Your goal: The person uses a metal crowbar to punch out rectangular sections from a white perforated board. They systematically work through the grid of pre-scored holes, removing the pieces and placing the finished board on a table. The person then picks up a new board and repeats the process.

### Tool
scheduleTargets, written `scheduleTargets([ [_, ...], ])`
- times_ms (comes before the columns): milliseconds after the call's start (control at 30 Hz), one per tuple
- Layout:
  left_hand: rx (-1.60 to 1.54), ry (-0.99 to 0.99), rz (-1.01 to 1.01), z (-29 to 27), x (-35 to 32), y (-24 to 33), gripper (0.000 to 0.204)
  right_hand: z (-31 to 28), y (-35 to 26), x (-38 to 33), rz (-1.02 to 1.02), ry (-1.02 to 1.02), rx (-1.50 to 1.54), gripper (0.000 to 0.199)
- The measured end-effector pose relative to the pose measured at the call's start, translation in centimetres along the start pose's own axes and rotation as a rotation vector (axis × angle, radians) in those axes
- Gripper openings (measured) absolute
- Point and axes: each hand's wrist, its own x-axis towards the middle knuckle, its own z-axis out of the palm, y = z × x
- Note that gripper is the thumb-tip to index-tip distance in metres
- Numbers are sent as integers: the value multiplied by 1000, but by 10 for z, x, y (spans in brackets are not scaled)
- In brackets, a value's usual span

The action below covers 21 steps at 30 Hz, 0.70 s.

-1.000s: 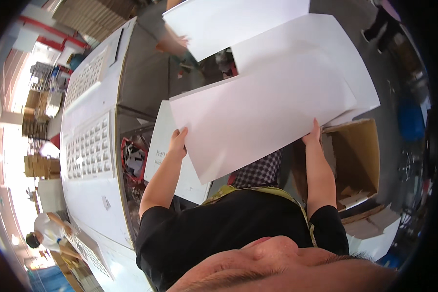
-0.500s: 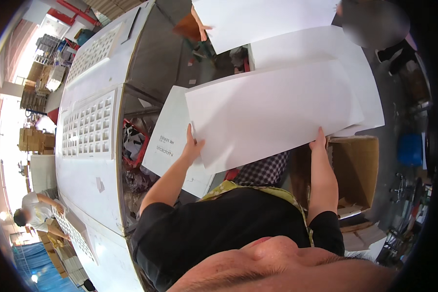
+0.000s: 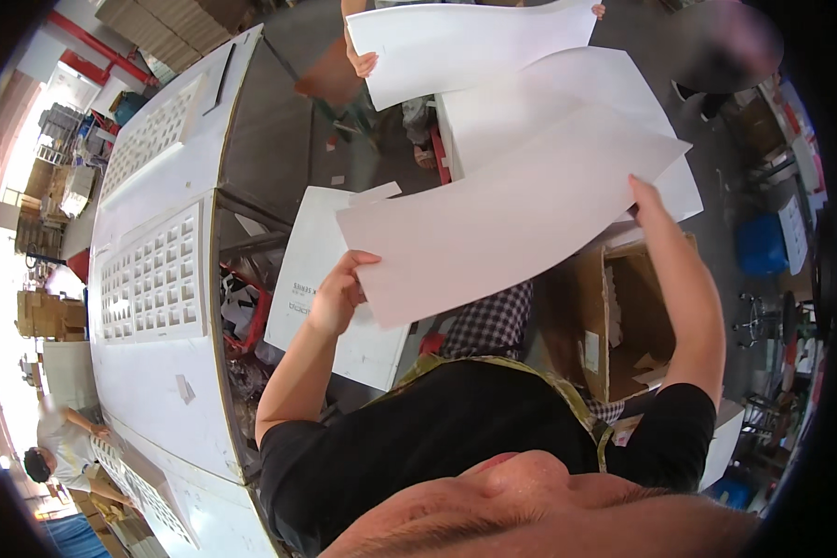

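One bowed white sheet (image 3: 493,223) is held raised in front of the person: the left hand (image 3: 339,293), elbow bent, pinches its left end; the right hand (image 3: 645,197), arm stretched farther forward, pinches the near edge toward the right. An open cardboard box (image 3: 653,288) holds indistinct light pieces (image 3: 649,375); a red basket (image 3: 262,318) contains black-and-white scraps (image 3: 237,307).

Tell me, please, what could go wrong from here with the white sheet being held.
The held sheet bows between the left hand and right hand, so it might crease. Its lower edge appears close to the open cardboard box and could catch there. A co-worker's sheet is also held nearby, so the two might bump.
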Motion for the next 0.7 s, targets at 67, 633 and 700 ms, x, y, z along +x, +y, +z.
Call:
scheduleTargets([
  [67,18,-93,46,23,-10,-4,43,-10,-38,-8,0,-47,-94,34],
  [633,1408,309,908,47,2,-6,39,4,-109,-22,-21,-135,-386,33],
  [700,1239,204,853,34,17,-4,34,12,-119,-23,-29,-100,-343,36],
])
